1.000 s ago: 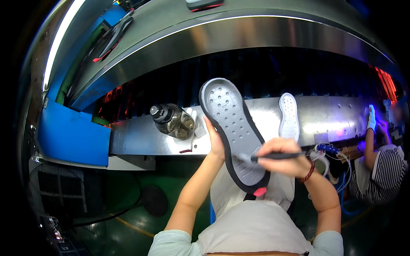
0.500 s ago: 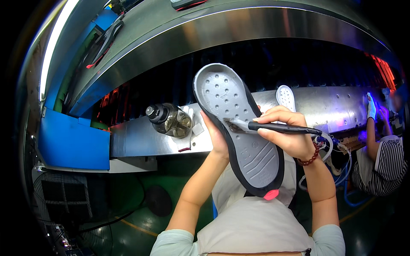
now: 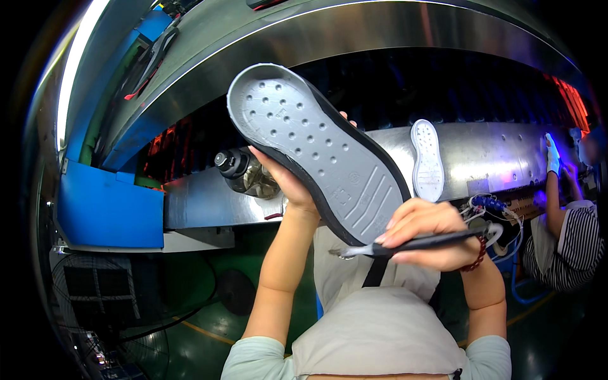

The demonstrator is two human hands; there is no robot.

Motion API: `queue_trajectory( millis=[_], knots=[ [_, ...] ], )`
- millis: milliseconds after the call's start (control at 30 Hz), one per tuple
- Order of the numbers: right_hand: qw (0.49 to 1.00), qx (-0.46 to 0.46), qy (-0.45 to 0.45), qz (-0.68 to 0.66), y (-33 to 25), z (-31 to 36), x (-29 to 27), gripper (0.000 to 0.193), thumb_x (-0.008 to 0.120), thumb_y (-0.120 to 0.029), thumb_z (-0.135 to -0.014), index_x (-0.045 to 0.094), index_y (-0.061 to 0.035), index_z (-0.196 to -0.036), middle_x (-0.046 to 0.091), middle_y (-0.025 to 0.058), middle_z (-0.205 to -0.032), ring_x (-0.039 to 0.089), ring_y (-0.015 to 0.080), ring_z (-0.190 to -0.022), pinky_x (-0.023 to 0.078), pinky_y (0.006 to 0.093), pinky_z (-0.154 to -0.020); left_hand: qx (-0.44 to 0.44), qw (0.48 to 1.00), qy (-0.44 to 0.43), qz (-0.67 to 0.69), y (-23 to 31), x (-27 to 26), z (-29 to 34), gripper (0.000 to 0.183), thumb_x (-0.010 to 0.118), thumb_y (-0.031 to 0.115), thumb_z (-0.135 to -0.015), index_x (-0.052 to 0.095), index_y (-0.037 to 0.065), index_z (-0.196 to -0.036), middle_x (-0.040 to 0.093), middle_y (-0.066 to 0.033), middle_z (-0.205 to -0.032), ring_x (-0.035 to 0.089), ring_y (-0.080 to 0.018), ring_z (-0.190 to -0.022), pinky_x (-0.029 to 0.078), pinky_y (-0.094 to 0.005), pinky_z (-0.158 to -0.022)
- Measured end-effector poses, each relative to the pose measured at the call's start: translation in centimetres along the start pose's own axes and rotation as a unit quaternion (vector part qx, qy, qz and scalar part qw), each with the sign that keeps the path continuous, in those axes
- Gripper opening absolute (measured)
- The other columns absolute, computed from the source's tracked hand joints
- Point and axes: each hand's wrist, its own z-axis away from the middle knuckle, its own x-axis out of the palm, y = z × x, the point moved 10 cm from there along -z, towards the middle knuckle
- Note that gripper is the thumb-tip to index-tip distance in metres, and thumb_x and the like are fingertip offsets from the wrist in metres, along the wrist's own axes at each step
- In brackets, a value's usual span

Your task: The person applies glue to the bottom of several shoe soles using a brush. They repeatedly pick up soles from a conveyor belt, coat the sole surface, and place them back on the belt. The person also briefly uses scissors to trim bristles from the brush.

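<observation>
A shoe sole (image 3: 323, 152), grey inside with small round dimples and edged in black, is held tilted in front of me. My left hand (image 3: 292, 185) grips it from below around its middle, with fingertips showing past the far edge. In my right hand (image 3: 437, 234) is a black-handled brush (image 3: 361, 251) with a pale tube at its rear end. Its bristles are wet-looking and sit just off the sole's near end, over my apron. The right hand hides part of that near end.
A dark-capped bottle (image 3: 244, 172) stands on the metal ledge (image 3: 196, 206) to the left. A white insole-shaped piece (image 3: 428, 161) lies on the ledge at right. Beyond runs a conveyor belt (image 3: 215, 44). A gloved co-worker's hand (image 3: 552, 155) is at far right.
The brush has left the middle of the sole and moved toward me, past its near end. The sole has shifted up and left and tilted more.
</observation>
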Motion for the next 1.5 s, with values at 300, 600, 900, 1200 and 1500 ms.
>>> queue_trajectory(
  millis=[300,600,900,1200,1500],
  knots=[
    [0.998,0.031,0.026,-0.055,1.2,1.5,-1.1,0.019,0.064,0.002,-0.061,0.062,-0.0014,-0.079,0.061,0.0083,-0.08,0.053,0.0166,-0.079,0.043,0.0258,-0.071,0.01,0.999,-0.034,-0.025,1.0,0.8,-0.6,0.086,0.023,0.071,-0.068,0.026,0.005,-0.124,0.036,-0.0232,-0.118,0.037,-0.0383,-0.106,0.03,-0.0461,-0.09],
    [0.996,0.036,0.018,-0.077,2.7,2.6,-1.6,0.023,0.065,0.001,-0.06,0.061,-0.0015,-0.083,0.061,0.0082,-0.081,0.05,0.0177,-0.087,0.041,0.0279,-0.077,0.027,0.995,-0.004,-0.093,2.3,0.6,-1.3,0.087,0.023,0.071,-0.069,0.024,0.002,-0.123,0.034,-0.024,-0.119,0.035,-0.0385,-0.108,0.029,-0.0462,-0.091],
    [0.865,0.088,0.227,-0.439,6.1,3.3,-1.9,0.017,0.053,0.002,-0.072,0.05,0.0042,-0.088,0.053,0.0197,-0.094,0.053,0.025,-0.09,0.044,0.037,-0.079,0.013,0.993,-0.052,0.101,0.0,2.8,2.2,0.08,0.031,0.065,-0.072,0.029,0.003,-0.122,0.036,-0.0131,-0.121,0.038,-0.0253,-0.11,0.031,-0.0375,-0.092],
    [0.982,0.037,0.161,-0.095,2.7,2.3,0.9,0.019,0.059,0.004,-0.065,0.056,0.0018,-0.084,0.058,0.014,-0.088,0.054,0.0185,-0.083,0.041,0.0273,-0.074,0.03,0.993,0.043,0.109,-1.2,-1.0,4.5,0.06,0.046,0.046,-0.072,0.039,0.002,-0.112,0.047,-0.0129,-0.108,0.048,-0.0229,-0.095,0.039,-0.0344,-0.083],
    [0.977,0.028,0.155,-0.144,2.4,0.9,-1.3,0.021,0.061,0.006,-0.061,0.058,0.0012,-0.082,0.059,0.0125,-0.083,0.055,0.0195,-0.08,0.043,0.0274,-0.072,0.008,0.992,0.023,0.124,-1.4,0.3,3.1,0.052,0.044,0.039,-0.075,0.043,-0.001,-0.108,0.051,-0.0144,-0.101,0.052,-0.0228,-0.088,0.043,-0.0322,-0.077]
  ],
)
